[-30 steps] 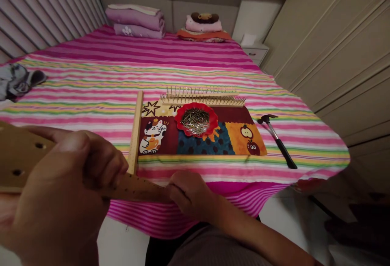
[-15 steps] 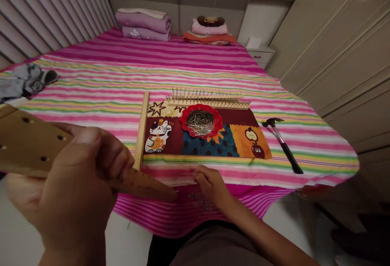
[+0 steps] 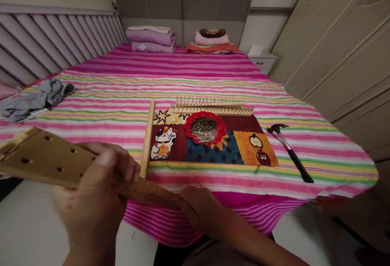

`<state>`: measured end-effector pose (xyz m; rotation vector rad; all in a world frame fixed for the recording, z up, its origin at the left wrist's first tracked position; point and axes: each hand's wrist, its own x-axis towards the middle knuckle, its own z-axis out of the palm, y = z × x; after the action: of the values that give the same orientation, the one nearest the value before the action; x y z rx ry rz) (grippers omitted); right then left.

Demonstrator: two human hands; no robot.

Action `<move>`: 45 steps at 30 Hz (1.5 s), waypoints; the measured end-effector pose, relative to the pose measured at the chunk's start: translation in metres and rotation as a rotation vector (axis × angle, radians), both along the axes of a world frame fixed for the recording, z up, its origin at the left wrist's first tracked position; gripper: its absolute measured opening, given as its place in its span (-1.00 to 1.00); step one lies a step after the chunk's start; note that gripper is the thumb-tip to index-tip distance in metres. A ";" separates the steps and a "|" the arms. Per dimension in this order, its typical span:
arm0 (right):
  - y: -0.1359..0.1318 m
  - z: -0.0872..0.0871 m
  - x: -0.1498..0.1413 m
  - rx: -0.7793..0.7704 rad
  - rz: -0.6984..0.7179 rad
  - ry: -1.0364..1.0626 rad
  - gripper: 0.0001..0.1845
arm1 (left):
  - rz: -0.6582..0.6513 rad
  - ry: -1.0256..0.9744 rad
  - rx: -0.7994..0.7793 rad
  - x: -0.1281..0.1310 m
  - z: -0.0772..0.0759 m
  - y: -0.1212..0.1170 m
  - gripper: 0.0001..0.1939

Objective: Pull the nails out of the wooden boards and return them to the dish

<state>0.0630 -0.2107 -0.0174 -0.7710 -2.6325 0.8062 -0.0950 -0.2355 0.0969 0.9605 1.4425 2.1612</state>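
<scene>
Left hand [image 3: 97, 188] closed firmly round drilled wooden strip [image 3: 67, 160], raised at 8 o'clock from red bowl [image 3: 188, 127] of nails [image 3: 204, 129]. Right hand [image 3: 202, 205] at strip's near end, fingers curled; exact hold unclear. Thin metal piece [image 3: 199, 183], likely a nail, shows beside it. Risks (judged): left grip slackening, strip tips; loose nail slips past bed [image 3: 243, 180] edge; fingertip pricked by a point; strip swung toward 2 o'clock knocks bowl, nails scatter.
</scene>
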 end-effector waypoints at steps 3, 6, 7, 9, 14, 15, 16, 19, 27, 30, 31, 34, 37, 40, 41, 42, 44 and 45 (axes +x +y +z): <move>0.000 -0.007 -0.003 -0.024 -0.027 0.057 -0.69 | 0.013 -0.017 -0.284 0.002 -0.054 -0.012 -0.83; 0.000 -0.014 -0.005 -0.060 -0.064 0.148 -0.71 | -0.082 -0.011 -0.429 0.011 -0.112 -0.027 -0.69; -0.001 -0.015 -0.005 -0.067 -0.074 0.175 -0.73 | -0.094 -0.003 -0.457 0.015 -0.126 -0.031 -0.66; -0.003 -0.016 -0.005 -0.078 -0.082 0.225 -0.76 | -0.116 0.011 -0.499 0.021 -0.146 -0.033 -0.61; -0.006 -0.006 -0.003 -0.044 -0.086 0.317 -0.79 | -0.137 0.095 -0.581 0.029 -0.145 -0.017 -0.55; -0.005 -0.004 -0.001 -0.038 -0.108 0.339 -0.77 | -0.132 0.123 -0.601 0.028 -0.140 -0.014 -0.56; -0.005 -0.002 0.001 -0.031 -0.138 0.363 -0.75 | -0.122 0.150 -0.624 0.025 -0.133 -0.011 -0.57; -0.003 -0.004 0.011 0.009 -0.211 0.406 -0.71 | -0.036 0.185 -0.720 0.002 -0.112 -0.006 -0.54; -0.010 -0.044 0.033 -0.129 -0.247 0.144 -0.73 | 0.144 0.367 -1.041 -0.095 -0.094 0.015 -0.49; -0.013 -0.044 0.037 -0.201 -0.242 0.086 -0.73 | 0.144 0.422 -1.134 -0.115 -0.105 0.036 -0.56; -0.014 -0.042 0.038 -0.222 -0.241 0.085 -0.72 | 0.133 0.439 -1.156 -0.119 -0.110 0.043 -0.58; -0.013 -0.037 0.041 -0.274 -0.231 0.088 -0.71 | 0.063 0.492 -1.199 -0.125 -0.124 0.060 -0.58; -0.013 -0.038 0.046 -0.320 -0.219 0.070 -0.70 | 0.024 0.552 -1.205 -0.122 -0.138 0.062 -0.58; -0.013 -0.043 0.053 -0.349 -0.239 0.068 -0.69 | 0.051 0.567 -1.167 -0.116 -0.150 0.054 -0.58; -0.013 -0.046 0.056 -0.352 -0.248 0.071 -0.69 | 0.050 0.559 -1.147 -0.115 -0.152 0.051 -0.59; -0.013 -0.047 0.058 -0.353 -0.252 0.074 -0.69 | 0.044 0.548 -1.129 -0.115 -0.154 0.048 -0.60; -0.014 -0.051 0.062 -0.348 -0.259 0.079 -0.68 | 0.032 0.519 -1.104 -0.117 -0.155 0.045 -0.61; -0.014 -0.053 0.064 -0.347 -0.261 0.078 -0.68 | 0.033 0.502 -1.098 -0.118 -0.154 0.046 -0.62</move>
<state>0.1267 -0.2251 -0.0699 -1.1180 -2.2858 1.2017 -0.2134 -0.1899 -0.0573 1.0042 2.4271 0.8110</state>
